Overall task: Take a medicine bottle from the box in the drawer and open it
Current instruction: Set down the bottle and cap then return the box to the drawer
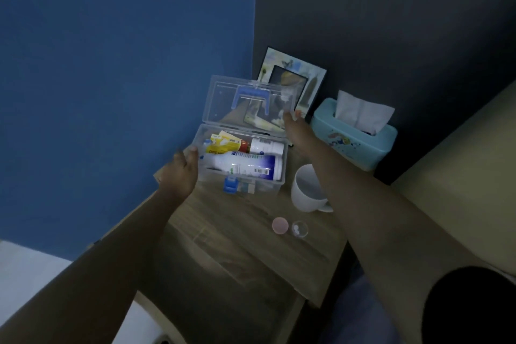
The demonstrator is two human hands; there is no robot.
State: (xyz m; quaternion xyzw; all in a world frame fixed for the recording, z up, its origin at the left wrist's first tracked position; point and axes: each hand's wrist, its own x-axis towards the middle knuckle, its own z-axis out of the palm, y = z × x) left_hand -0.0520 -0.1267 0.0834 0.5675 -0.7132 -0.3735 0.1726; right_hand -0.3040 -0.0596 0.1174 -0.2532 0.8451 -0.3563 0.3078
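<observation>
Two bare forearms visible, both long, entering from bottom edge of frame. Left hand (181, 173): no ring, no watch, no bracelet seen; wrist bare. Left arm uncovered along all visible length, no sleeve in view. Right hand (293, 123): mostly blurred, fingertips (287, 116) only partly clear; wrist bare too. Right arm uncovered up to near elbow; at lower right corner dark, black rounded shape, looks like short sleeve (469, 304) edge, fabric plain, no print visible. Light is dim, fine detail hard to read.
</observation>
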